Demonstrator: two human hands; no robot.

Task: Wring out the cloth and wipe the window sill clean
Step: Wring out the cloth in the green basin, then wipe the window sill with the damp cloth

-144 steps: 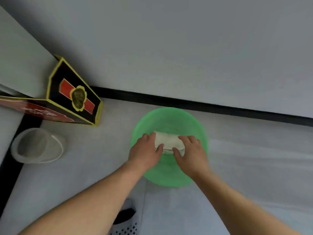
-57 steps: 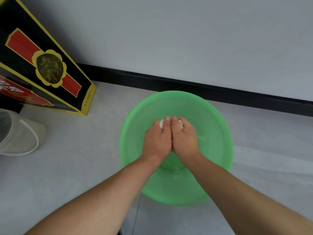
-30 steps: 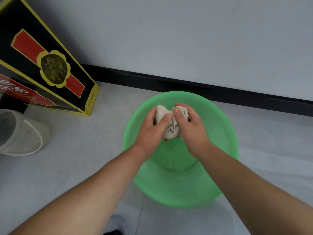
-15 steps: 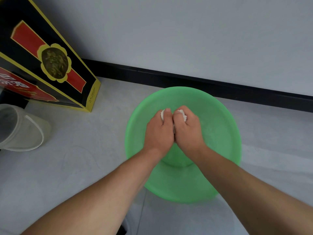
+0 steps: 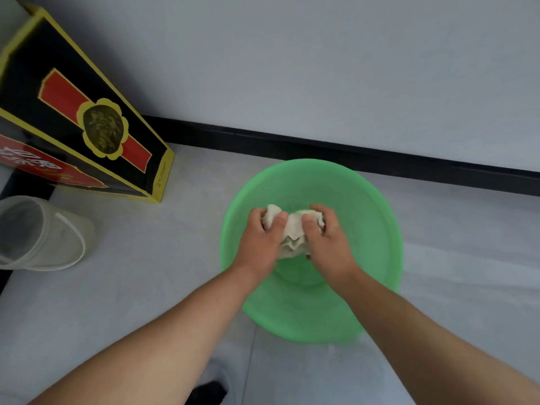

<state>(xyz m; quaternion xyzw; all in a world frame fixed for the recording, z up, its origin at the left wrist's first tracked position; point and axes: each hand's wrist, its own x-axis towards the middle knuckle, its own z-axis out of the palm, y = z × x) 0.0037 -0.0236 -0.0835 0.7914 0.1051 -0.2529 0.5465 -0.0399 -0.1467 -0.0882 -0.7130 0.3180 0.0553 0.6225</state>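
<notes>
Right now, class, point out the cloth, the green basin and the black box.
cloth [image 5: 292,238]: head view, bunched middle.
green basin [image 5: 371,217]: head view, bare inner wall.
black box [image 5: 102,130]: head view, gold emblem.

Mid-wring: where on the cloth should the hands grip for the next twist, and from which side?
Grip the cloth at its two ends from above, left hand on the left end, right hand on the right. It is bunched crosswise over the green basin with its loose middle sagging between the hands, so twisting the ends should squeeze that middle.
</notes>
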